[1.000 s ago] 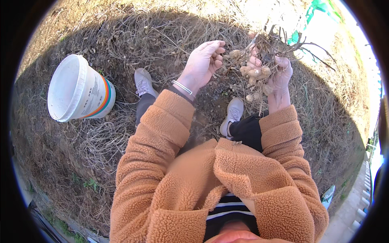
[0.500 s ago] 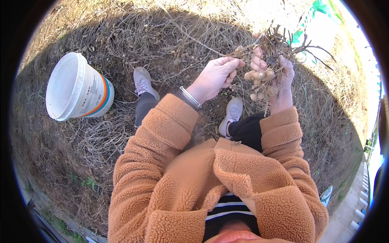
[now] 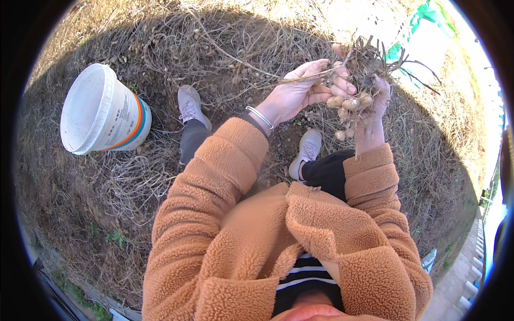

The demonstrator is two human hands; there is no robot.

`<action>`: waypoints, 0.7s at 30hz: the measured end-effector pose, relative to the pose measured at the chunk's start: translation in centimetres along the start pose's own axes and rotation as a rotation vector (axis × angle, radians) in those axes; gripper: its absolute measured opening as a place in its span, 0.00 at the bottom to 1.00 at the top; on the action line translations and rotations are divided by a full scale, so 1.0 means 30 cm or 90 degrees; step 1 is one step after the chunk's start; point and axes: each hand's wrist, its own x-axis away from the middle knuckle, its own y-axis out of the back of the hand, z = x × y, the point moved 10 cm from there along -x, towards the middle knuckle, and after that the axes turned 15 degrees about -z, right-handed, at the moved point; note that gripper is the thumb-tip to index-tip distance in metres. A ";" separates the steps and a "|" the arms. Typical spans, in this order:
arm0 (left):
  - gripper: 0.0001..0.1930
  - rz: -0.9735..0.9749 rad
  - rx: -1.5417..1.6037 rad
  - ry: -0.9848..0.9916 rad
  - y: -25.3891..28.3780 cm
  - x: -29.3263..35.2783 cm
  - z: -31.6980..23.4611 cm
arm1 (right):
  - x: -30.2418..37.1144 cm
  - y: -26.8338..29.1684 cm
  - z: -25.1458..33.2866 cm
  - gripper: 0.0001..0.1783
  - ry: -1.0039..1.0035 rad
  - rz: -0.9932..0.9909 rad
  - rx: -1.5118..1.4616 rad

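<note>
My right hand (image 3: 379, 99) grips a dried peanut plant (image 3: 369, 64) upside down, its dark, branching roots spread upward and outward. A cluster of pale peanuts (image 3: 350, 103) hangs under my right fingers. Beside the cluster, my left hand (image 3: 300, 88) has its thumb and fingers apart, fingertips touching the leftmost peanut. A long dry stem (image 3: 292, 81) runs across my left hand toward the plant. Some of my right fingers are partly hidden by the roots and pods.
A white bucket (image 3: 107, 115) with coloured stripes stands at the left, tilted in view. Dry vines (image 3: 134, 176) and scattered peanuts cover the ground around my shoes (image 3: 191, 104). Bright green sheeting (image 3: 423, 18) lies at the far right, and a pale paved edge (image 3: 455, 289) runs at the lower right.
My left hand has moved slightly right and up, turned and loosened from a closed shape, its fingertips now at the peanuts. My right hand still holds the plant.
</note>
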 end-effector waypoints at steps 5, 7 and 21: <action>0.17 0.022 -0.055 0.059 -0.009 0.016 0.028 | 0.001 0.067 0.006 0.51 0.019 -0.101 0.048; 0.14 -0.005 -0.060 0.063 0.007 0.025 0.013 | 0.005 0.094 0.020 0.48 0.027 -0.135 0.058; 0.10 -0.216 -0.148 0.131 0.164 0.042 0.078 | -0.019 0.154 0.106 0.23 0.120 -0.200 0.026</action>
